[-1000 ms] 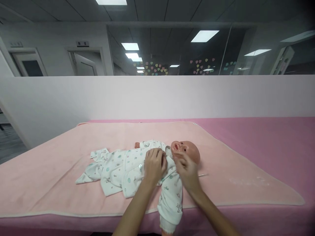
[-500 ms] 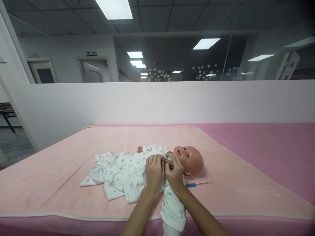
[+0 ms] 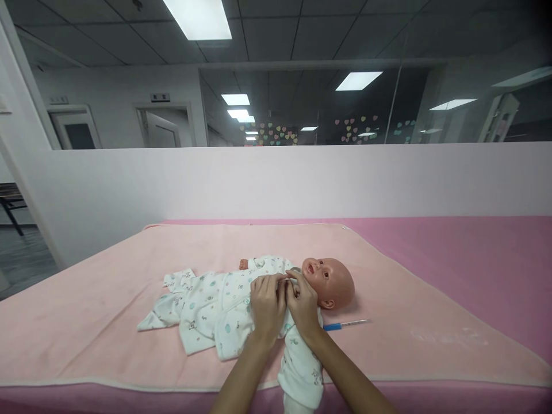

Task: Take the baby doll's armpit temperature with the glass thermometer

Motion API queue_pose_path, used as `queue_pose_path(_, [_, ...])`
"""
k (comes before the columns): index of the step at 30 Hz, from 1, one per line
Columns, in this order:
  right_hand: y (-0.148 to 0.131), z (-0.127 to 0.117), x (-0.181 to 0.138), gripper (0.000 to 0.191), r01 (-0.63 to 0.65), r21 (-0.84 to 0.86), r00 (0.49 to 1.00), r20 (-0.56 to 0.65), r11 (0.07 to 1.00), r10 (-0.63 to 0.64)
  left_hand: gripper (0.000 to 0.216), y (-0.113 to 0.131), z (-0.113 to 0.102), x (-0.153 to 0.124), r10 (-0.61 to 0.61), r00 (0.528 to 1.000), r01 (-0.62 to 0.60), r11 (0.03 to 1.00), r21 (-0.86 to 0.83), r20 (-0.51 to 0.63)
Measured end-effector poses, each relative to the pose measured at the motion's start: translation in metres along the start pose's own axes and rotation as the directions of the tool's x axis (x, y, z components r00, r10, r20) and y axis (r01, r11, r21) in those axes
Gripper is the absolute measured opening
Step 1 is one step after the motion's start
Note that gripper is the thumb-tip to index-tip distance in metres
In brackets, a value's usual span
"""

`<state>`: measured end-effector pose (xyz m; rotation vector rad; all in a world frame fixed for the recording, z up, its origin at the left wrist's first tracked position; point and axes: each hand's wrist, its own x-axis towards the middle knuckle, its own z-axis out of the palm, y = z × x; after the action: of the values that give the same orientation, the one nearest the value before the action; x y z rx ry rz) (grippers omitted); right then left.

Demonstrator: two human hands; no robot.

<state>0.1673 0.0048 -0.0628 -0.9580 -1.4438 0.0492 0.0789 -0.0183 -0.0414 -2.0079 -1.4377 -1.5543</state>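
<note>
A baby doll [image 3: 330, 280] lies on its back on a pale pink blanket [image 3: 107, 310], head to the right. It wears a white printed romper [image 3: 207, 305]. My left hand [image 3: 267, 307] and my right hand [image 3: 304, 305] meet on the doll's chest just below the chin, fingers pinched together on the romper's cloth at the neckline. What sits between the fingertips is too small to make out. One sleeve of the romper [image 3: 302, 368] hangs toward the bed's near edge between my forearms.
A thin thermometer with a blue end [image 3: 345, 325] lies on the blanket just right of my right wrist. The blanket covers a darker pink bed [image 3: 474, 259]. A white partition wall [image 3: 276, 178] runs behind it, with a glass office beyond.
My right hand left the doll's cheek and came down to the chest beside my left hand. Both now pinch the cloth at the neckline. The thermometer has come into sight.
</note>
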Motion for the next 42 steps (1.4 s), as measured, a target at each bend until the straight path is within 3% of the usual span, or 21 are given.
queue_pose_path(12, [-0.005, -0.005, -0.001, 0.016, -0.123, 0.058, 0.992, -0.02, 0.991, 0.124, 0.008, 0.001, 0.0, 0.0, 0.01, 1.0, -0.01, 1.0, 0.005, 0.009])
queue_pose_path(20, [-0.003, -0.005, -0.003, 0.014, -0.126, 0.099, 0.991, -0.034, 0.987, 0.13, 0.011, 0.005, -0.002, -0.001, 0.027, 0.998, -0.034, 0.989, 0.142, 0.048])
queue_pose_path(25, [0.002, -0.004, -0.003, 0.016, -0.054, 0.045, 0.995, -0.08, 0.997, 0.058, 0.011, 0.002, -0.007, -0.002, 0.036, 0.998, -0.043, 0.978, 0.205, 0.042])
queue_pose_path(31, [-0.001, -0.005, -0.002, 0.021, 0.016, -0.004, 0.992, -0.123, 1.0, -0.016, 0.01, -0.003, -0.024, -0.005, -0.078, 0.996, 0.084, 0.978, 0.19, -0.04])
queue_pose_path(39, [-0.006, -0.007, -0.001, 0.019, 0.025, 0.004, 0.992, -0.125, 1.0, -0.024, 0.013, -0.006, -0.027, -0.011, -0.093, 0.996, 0.092, 0.99, 0.111, 0.011])
queue_pose_path(42, [-0.009, -0.008, -0.002, 0.023, 0.136, 0.014, 0.986, -0.1, 0.991, -0.134, 0.014, -0.005, -0.026, -0.011, -0.106, 0.994, 0.104, 0.992, 0.076, 0.023])
